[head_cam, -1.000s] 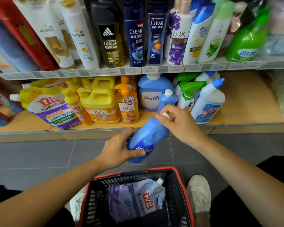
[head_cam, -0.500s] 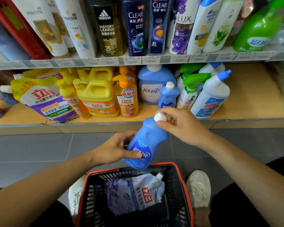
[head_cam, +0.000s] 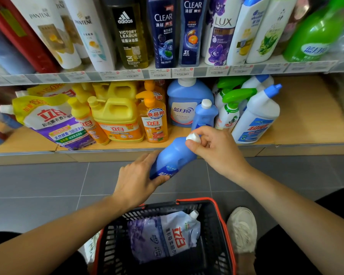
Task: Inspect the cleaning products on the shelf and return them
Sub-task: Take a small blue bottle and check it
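A blue detergent bottle (head_cam: pixel 172 156) with a white cap (head_cam: pixel 194 137) hangs tilted in front of the lower shelf (head_cam: pixel 306 116), cap up and to the right. My left hand (head_cam: pixel 136 181) grips its lower body, thumb across the label. My right hand (head_cam: pixel 214 148) pinches the cap and neck. A second small blue bottle (head_cam: pixel 205 114) of the same kind stands on the shelf just behind.
Yellow and orange dish-soap bottles (head_cam: pixel 115 116), a purple refill pouch (head_cam: pixel 54 124), a large blue jug (head_cam: pixel 184 104) and white spray bottles (head_cam: pixel 256 116) fill the lower shelf. Shampoos line the upper shelf (head_cam: pixel 167 73). A red-rimmed black basket (head_cam: pixel 224 225) below holds a pouch (head_cam: pixel 165 235). A shoe (head_cam: pixel 241 229) stands beside it.
The blue bottle has risen and moved toward the shelf in both hands. The view has dipped, so the shelves look closer.
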Demonstrator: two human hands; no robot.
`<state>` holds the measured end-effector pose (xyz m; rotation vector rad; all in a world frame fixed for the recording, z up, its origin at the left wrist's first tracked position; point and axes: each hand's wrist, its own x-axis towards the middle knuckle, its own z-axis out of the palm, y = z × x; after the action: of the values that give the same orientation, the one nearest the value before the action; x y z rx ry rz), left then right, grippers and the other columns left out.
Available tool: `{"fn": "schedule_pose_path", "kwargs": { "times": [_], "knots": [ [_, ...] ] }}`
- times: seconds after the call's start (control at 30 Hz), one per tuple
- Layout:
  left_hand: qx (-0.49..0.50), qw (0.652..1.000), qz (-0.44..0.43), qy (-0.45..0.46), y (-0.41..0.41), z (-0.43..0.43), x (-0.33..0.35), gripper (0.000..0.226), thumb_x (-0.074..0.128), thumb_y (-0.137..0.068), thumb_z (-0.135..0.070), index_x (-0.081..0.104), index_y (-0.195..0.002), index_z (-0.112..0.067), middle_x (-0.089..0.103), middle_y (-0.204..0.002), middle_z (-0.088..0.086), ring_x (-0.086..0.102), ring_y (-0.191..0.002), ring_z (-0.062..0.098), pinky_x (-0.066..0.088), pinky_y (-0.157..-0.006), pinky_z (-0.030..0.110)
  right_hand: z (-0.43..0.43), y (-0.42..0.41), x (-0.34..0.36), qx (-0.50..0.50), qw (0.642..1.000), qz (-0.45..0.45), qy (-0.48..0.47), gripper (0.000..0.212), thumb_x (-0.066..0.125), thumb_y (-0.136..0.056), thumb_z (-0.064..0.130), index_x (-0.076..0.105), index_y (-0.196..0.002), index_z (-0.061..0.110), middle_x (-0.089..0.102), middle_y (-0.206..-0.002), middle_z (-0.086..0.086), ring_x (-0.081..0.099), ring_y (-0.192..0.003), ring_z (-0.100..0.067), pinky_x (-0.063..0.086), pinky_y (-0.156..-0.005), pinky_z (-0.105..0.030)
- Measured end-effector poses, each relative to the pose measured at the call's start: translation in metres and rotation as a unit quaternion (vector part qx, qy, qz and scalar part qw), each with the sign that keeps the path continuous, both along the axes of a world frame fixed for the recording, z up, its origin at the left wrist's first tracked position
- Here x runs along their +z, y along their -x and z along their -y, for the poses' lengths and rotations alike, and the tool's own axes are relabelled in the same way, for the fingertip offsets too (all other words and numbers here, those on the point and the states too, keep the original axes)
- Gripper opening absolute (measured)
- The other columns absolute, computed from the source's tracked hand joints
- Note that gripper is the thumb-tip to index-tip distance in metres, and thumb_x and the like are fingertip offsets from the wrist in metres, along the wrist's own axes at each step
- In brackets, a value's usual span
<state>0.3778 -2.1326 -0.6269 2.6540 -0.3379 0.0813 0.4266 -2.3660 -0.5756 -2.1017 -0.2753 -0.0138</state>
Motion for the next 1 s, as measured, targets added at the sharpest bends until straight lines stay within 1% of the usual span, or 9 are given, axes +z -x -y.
{"fn": "schedule_pose_path", "kwargs": {
  "times": [0.2,0.4,0.5,0.57,0.67,0.73,0.83,0.9,1.0],
  "knots": [
    [0.000,0.999,0.026,-0.022,0.002,0.003,0.004,0.067,0.072,-0.077,-0.063,0.053,-0.134,-0.034,0.069,-0.119,-0.009,0.071,-0.093,0.025,0.050,-0.064,0.033,-0.004,-0.001,0.000,-0.053,0.998,-0.007,-0.039,0.026,0.065,-0.095,0.024,0.063,-0.075,0.006,0.040,-0.044,0.006,0.037,-0.052,-0.017,0.051,-0.061,-0.050],
    [0.020,1.000,0.005,0.001,-0.001,0.003,0.006,0.072,0.055,-0.068,-0.077,0.060,-0.128,-0.035,0.071,-0.107,-0.012,0.070,-0.088,0.018,0.045,-0.062,0.028,0.002,-0.005,0.004,-0.017,0.996,-0.052,-0.066,0.029,0.052,-0.103,0.029,0.072,-0.096,0.010,0.054,-0.054,0.002,0.048,-0.049,-0.008,0.044,-0.055,-0.030],
    [0.024,0.999,-0.018,0.019,-0.004,0.002,0.006,0.076,0.056,-0.065,-0.079,0.060,-0.129,-0.038,0.072,-0.107,-0.014,0.069,-0.091,0.015,0.046,-0.065,0.028,0.004,-0.005,0.005,0.032,0.998,-0.042,-0.046,0.016,0.063,-0.097,0.024,0.071,-0.104,0.012,0.062,-0.070,-0.012,0.051,-0.063,-0.012,0.044,-0.061,-0.032],
    [0.020,0.998,-0.040,0.033,-0.006,0.002,0.007,0.076,0.061,-0.064,-0.077,0.060,-0.129,-0.038,0.073,-0.108,-0.015,0.069,-0.093,0.014,0.049,-0.067,0.030,0.003,-0.006,0.005,0.039,0.998,-0.028,-0.033,0.013,0.069,-0.093,0.020,0.070,-0.100,0.009,0.060,-0.073,-0.017,0.048,-0.066,-0.014,0.041,-0.064,-0.034],
    [0.015,0.996,-0.069,0.056,-0.005,0.004,0.007,0.073,0.065,-0.066,-0.075,0.060,-0.129,-0.039,0.073,-0.108,-0.015,0.069,-0.095,0.013,0.053,-0.072,0.034,0.003,-0.007,0.004,0.020,1.000,0.000,0.003,0.016,0.069,-0.094,0.022,0.069,-0.091,0.006,0.048,-0.059,0.007,0.042,-0.057,-0.005,0.034,-0.059,-0.020],
    [0.013,0.996,-0.072,0.056,-0.004,0.004,0.008,0.072,0.065,-0.067,-0.074,0.059,-0.131,-0.040,0.073,-0.108,-0.015,0.069,-0.096,0.014,0.052,-0.070,0.033,0.004,-0.009,0.002,-0.001,1.000,0.006,0.022,0.021,0.068,-0.094,0.025,0.066,-0.083,0.007,0.046,-0.051,0.011,0.044,-0.053,-0.004,0.031,-0.054,-0.015],
    [0.016,0.998,-0.056,0.034,-0.004,0.005,0.009,0.069,0.067,-0.070,-0.073,0.059,-0.130,-0.040,0.074,-0.106,-0.013,0.069,-0.093,0.016,0.040,-0.061,0.028,0.003,-0.011,-0.001,-0.021,0.999,-0.020,0.022,0.030,0.067,-0.094,0.033,0.067,-0.081,0.006,0.051,-0.051,0.003,0.045,-0.048,-0.008,0.039,-0.054,-0.029],
    [0.032,0.997,-0.063,0.025,-0.006,0.006,0.011,0.069,0.064,-0.067,-0.076,0.060,-0.127,-0.042,0.074,-0.102,-0.014,0.069,-0.091,0.015,0.037,-0.059,0.027,0.001,-0.012,-0.002,-0.036,0.997,-0.059,-0.019,0.033,0.066,-0.094,0.039,0.069,-0.078,0.011,0.055,-0.050,-0.004,0.050,-0.043,-0.014,0.040,-0.047,-0.025],
    [0.060,0.982,-0.154,0.092,-0.009,0.006,0.012,0.068,0.068,-0.060,-0.077,0.065,-0.119,-0.044,0.074,-0.098,-0.019,0.069,-0.091,0.009,0.052,-0.072,0.033,0.001,-0.016,-0.005,-0.076,0.982,-0.133,-0.110,0.048,0.055,-0.097,0.051,0.068,-0.078,0.009,0.062,-0.054,-0.007,0.058,-0.048,-0.023,0.042,-0.046,-0.025]
  ]
}}
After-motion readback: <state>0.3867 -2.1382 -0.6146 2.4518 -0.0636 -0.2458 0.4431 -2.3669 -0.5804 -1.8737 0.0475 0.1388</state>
